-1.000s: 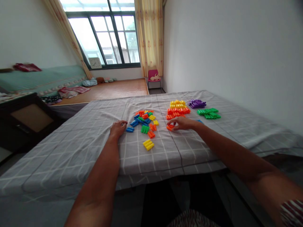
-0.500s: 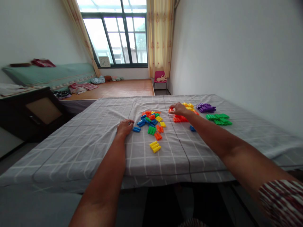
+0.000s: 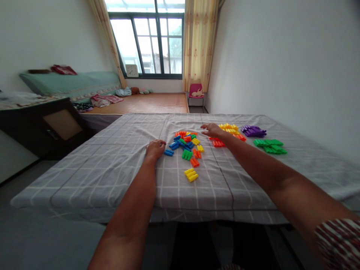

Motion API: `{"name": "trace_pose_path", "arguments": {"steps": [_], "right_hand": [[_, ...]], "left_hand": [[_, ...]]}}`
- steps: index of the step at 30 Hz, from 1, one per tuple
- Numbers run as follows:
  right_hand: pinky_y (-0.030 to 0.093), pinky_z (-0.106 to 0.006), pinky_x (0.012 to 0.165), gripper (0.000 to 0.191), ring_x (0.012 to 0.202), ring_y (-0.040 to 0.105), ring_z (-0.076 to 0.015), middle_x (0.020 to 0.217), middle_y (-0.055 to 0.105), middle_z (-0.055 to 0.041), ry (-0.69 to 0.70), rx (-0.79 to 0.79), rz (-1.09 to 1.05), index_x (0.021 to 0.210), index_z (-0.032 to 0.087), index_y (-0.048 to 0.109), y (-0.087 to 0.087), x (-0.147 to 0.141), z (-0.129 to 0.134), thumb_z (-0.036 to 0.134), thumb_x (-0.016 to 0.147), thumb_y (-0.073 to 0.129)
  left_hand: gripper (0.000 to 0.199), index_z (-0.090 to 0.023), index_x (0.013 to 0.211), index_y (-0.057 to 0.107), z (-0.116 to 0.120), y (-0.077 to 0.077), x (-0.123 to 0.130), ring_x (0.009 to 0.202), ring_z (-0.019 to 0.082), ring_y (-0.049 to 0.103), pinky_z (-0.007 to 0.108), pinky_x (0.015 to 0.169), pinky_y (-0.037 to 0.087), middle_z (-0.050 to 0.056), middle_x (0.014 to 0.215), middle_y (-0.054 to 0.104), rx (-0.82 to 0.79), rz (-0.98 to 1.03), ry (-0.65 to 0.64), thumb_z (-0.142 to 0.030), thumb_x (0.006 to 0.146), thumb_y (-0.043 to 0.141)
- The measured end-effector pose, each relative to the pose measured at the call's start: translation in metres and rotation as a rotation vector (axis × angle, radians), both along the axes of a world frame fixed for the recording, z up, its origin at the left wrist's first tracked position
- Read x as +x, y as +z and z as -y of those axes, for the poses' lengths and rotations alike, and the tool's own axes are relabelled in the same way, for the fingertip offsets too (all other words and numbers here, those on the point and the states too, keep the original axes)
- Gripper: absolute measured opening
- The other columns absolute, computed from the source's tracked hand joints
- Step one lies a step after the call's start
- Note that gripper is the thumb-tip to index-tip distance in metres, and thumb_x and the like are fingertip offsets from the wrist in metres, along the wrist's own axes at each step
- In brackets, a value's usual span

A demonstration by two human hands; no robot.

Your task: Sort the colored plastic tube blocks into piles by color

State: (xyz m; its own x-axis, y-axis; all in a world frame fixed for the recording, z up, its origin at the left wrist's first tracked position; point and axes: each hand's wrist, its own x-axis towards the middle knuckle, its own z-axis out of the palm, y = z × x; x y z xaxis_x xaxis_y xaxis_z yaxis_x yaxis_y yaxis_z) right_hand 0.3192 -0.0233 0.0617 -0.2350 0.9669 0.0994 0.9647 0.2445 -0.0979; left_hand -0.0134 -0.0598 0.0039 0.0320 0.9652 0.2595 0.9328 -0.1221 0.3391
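Note:
My left hand (image 3: 156, 148) rests on the checked cloth, nearest to a blue piece (image 3: 169, 152) left of a mixed pile (image 3: 182, 142) of blue, orange, green and yellow pieces. To the right of that pile my right hand (image 3: 210, 129) hovers with its fingers apart and nothing between them. Beside it lie orange pieces (image 3: 218, 143), partly hidden by my forearm, and yellow pieces (image 3: 229, 128). Farther right are a purple group (image 3: 253, 131) and a green group (image 3: 270, 146). A yellow piece (image 3: 191, 175) lies nearest the front edge.
The grey checked cloth (image 3: 112, 176) covers the table. A white wall (image 3: 281, 56) runs along the right. Behind are a low bed (image 3: 157, 102) and a pink chair (image 3: 196, 90); a dark cabinet (image 3: 47, 123) stands at left.
An orange piece was between my right fingers; now they are apart and hold nothing. The whole view has shifted, with the scene farther right. My left hand stays beside the blue piece.

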Motion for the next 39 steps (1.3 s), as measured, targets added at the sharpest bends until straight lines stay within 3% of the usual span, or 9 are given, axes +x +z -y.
{"name": "trace_pose_path", "arguments": {"steps": [4, 10, 14, 17, 21, 27, 33, 35, 39], "right_hand": [[0.049, -0.029, 0.083, 0.047, 0.096, 0.063, -0.0193, 0.114, 0.067, -0.0070, 0.128, -0.126, -0.136, 0.129, 0.022, 0.056, -0.011, -0.049, 0.010, 0.045, 0.088, 0.055], [0.049, -0.028, 0.081, 0.029, 0.090, 0.064, -0.0196, 0.106, 0.068, -0.0096, 0.281, -0.054, -0.125, 0.107, 0.016, 0.067, -0.020, -0.088, 0.020, 0.029, 0.082, 0.063], [0.045, -0.029, 0.091, 0.035, 0.105, 0.060, -0.0214, 0.115, 0.064, -0.0106, 0.338, 0.136, -0.145, 0.113, 0.018, 0.065, -0.014, -0.106, 0.017, 0.026, 0.079, 0.066], [0.043, -0.030, 0.091, 0.032, 0.098, 0.062, -0.0207, 0.105, 0.069, -0.0091, 0.385, 0.111, -0.146, 0.108, 0.019, 0.067, -0.011, -0.115, 0.013, 0.028, 0.077, 0.068], [0.047, -0.026, 0.071, 0.026, 0.078, 0.063, -0.0171, 0.089, 0.070, -0.0066, 0.210, -0.028, -0.366, 0.098, 0.017, 0.068, -0.009, -0.098, 0.007, 0.034, 0.078, 0.067], [0.041, -0.019, 0.053, 0.024, 0.062, 0.057, -0.0113, 0.073, 0.066, -0.0038, -0.030, -0.434, -0.752, 0.083, 0.014, 0.065, -0.013, -0.046, 0.010, 0.035, 0.073, 0.073], [0.043, -0.017, 0.053, 0.026, 0.061, 0.055, -0.0084, 0.075, 0.065, -0.0021, 0.026, -0.551, -1.062, 0.089, 0.017, 0.063, -0.015, -0.039, 0.020, 0.035, 0.074, 0.073], [0.044, -0.017, 0.054, 0.027, 0.062, 0.057, -0.0087, 0.076, 0.065, -0.0024, -0.001, -0.482, -1.017, 0.096, 0.017, 0.063, -0.012, -0.035, 0.020, 0.035, 0.077, 0.072], [0.047, -0.021, 0.057, 0.023, 0.062, 0.060, -0.0123, 0.071, 0.067, -0.0042, -0.079, -0.274, -0.579, 0.099, 0.015, 0.067, -0.010, -0.021, 0.017, 0.031, 0.082, 0.065]], "left_hand": [[0.031, -0.030, 0.101, 0.072, 0.003, 0.001, 0.001, 0.109, 0.022, 0.057, 0.033, 0.092, 0.044, 0.002, 0.114, 0.067, -0.006, 0.018, 0.012, -0.034, 0.085, 0.046], [0.033, -0.030, 0.103, 0.071, 0.002, 0.001, 0.003, 0.109, 0.023, 0.056, 0.035, 0.091, 0.044, 0.003, 0.114, 0.067, -0.018, 0.050, 0.033, -0.036, 0.087, 0.044], [0.033, -0.030, 0.103, 0.072, -0.001, -0.002, 0.002, 0.108, 0.023, 0.057, 0.034, 0.090, 0.043, 0.003, 0.115, 0.067, 0.006, 0.047, 0.012, -0.034, 0.087, 0.044], [0.032, -0.030, 0.101, 0.072, -0.001, -0.004, 0.000, 0.106, 0.022, 0.058, 0.033, 0.090, 0.043, 0.003, 0.113, 0.068, 0.015, 0.045, 0.007, -0.034, 0.086, 0.045], [0.031, -0.030, 0.101, 0.072, 0.000, -0.004, -0.001, 0.106, 0.021, 0.058, 0.031, 0.089, 0.043, 0.002, 0.110, 0.069, 0.019, 0.036, -0.009, -0.034, 0.086, 0.045], [0.032, -0.030, 0.100, 0.073, 0.000, 0.000, 0.001, 0.107, 0.022, 0.057, 0.032, 0.088, 0.043, 0.003, 0.112, 0.068, -0.011, 0.036, 0.011, -0.036, 0.085, 0.045], [0.032, -0.030, 0.100, 0.073, 0.001, 0.002, 0.001, 0.106, 0.021, 0.057, 0.030, 0.087, 0.043, 0.002, 0.112, 0.068, -0.018, 0.024, 0.010, -0.036, 0.085, 0.045], [0.032, -0.030, 0.100, 0.073, 0.002, 0.002, 0.000, 0.106, 0.021, 0.057, 0.030, 0.087, 0.043, 0.001, 0.112, 0.068, -0.014, 0.022, 0.005, -0.037, 0.085, 0.044], [0.032, -0.031, 0.098, 0.073, 0.002, 0.002, 0.000, 0.105, 0.021, 0.058, 0.029, 0.088, 0.044, 0.001, 0.111, 0.069, -0.005, 0.020, 0.001, -0.036, 0.085, 0.044]]}}
